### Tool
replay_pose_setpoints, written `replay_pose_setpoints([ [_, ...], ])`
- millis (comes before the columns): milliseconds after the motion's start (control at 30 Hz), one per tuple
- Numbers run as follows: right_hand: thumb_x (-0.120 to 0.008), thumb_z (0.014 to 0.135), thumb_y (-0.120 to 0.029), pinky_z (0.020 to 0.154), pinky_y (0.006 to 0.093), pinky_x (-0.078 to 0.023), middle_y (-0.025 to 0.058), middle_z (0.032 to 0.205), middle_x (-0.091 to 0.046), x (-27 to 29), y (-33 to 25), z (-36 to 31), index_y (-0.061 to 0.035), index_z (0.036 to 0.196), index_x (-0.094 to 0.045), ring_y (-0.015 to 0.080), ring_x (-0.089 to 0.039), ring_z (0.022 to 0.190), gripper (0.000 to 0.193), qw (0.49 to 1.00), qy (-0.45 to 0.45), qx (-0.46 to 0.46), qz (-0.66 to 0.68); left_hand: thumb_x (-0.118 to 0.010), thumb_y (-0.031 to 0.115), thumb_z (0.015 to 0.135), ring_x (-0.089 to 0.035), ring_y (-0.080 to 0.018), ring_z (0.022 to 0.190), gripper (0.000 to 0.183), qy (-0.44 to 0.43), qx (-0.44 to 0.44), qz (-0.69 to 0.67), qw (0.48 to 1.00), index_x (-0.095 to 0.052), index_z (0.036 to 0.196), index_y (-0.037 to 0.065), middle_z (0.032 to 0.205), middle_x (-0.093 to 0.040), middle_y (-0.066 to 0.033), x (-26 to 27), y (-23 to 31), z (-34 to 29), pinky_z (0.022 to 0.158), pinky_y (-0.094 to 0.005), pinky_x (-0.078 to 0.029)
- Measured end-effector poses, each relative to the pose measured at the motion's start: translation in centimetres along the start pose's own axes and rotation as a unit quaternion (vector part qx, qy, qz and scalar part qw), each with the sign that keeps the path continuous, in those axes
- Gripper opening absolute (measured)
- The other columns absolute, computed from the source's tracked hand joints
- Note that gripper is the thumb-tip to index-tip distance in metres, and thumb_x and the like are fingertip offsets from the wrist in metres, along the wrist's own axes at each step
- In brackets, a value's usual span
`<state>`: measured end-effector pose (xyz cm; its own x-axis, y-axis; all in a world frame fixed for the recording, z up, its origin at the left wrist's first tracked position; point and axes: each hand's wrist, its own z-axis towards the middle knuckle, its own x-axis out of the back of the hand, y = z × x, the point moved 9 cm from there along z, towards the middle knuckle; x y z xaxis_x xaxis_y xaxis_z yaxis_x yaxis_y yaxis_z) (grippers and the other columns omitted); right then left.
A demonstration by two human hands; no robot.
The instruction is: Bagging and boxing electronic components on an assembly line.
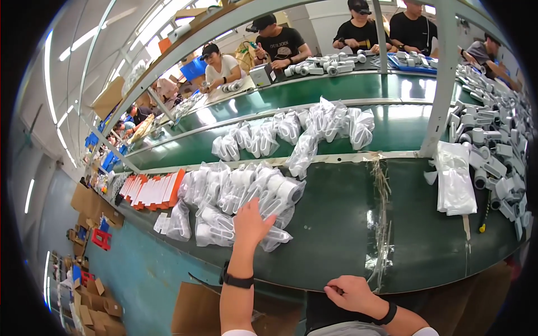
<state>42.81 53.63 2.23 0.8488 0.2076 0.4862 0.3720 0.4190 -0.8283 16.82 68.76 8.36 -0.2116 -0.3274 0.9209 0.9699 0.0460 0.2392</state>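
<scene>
My left hand point(250, 225) reaches over a pile of clear-bagged white plastic parts point(221, 182) on the green table. Its fingers and thumb are apart, against the bags. Just beyond the fingertips lies a larger bagged part with a round grey end point(288, 191). Pale loop shapes show through several bags. At the table's front edge is my right hand point(351, 293), its fingers curled in and the thumb pressed to them. Whatever it may hold is hidden.
Flat plastic bags point(455, 179) lie at the right, beside a heap of grey-white parts point(493, 145). Orange-and-white flat boxes point(152, 189) stand at the left. More bagged parts point(330, 120) rest on the conveyor point(392, 129). A metal post point(439, 84) rises at the right; people work beyond.
</scene>
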Motion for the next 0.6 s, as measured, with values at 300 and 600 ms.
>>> replay_pose_setpoints([
  [300, -0.069, 0.079, -0.018, 0.050, 0.0297, -0.049, 0.0024, 0.063, -0.060, 0.7, -0.4, -0.2, -0.0082, 0.078, -0.066, 0.0192, -0.061, 0.056, 0.010, 0.998, 0.032, 0.057, 0.009, -0.073, 0.037, 0.068, -0.056, -0.0338, 0.108, 0.060, -0.205, 0.076, 0.140, 0.966, -0.047, 0.118, 0.016, 0.112, -0.062, -0.0112, -4.4, -1.5, 1.4, 0.094, -0.0588, -0.033],
  [600, -0.069, 0.079, -0.018, 0.050, 0.0293, -0.049, 0.0023, 0.063, -0.060, 0.7, -0.8, 0.0, -0.0084, 0.078, -0.065, 0.0192, -0.061, 0.056, 0.010, 0.998, 0.031, 0.055, 0.011, -0.075, 0.038, 0.066, -0.056, -0.0290, 0.112, 0.057, -0.218, 0.069, 0.085, 0.970, -0.051, 0.113, 0.017, 0.121, -0.059, -0.0106, -3.6, -2.3, 0.8, 0.096, -0.0631, -0.027],
])
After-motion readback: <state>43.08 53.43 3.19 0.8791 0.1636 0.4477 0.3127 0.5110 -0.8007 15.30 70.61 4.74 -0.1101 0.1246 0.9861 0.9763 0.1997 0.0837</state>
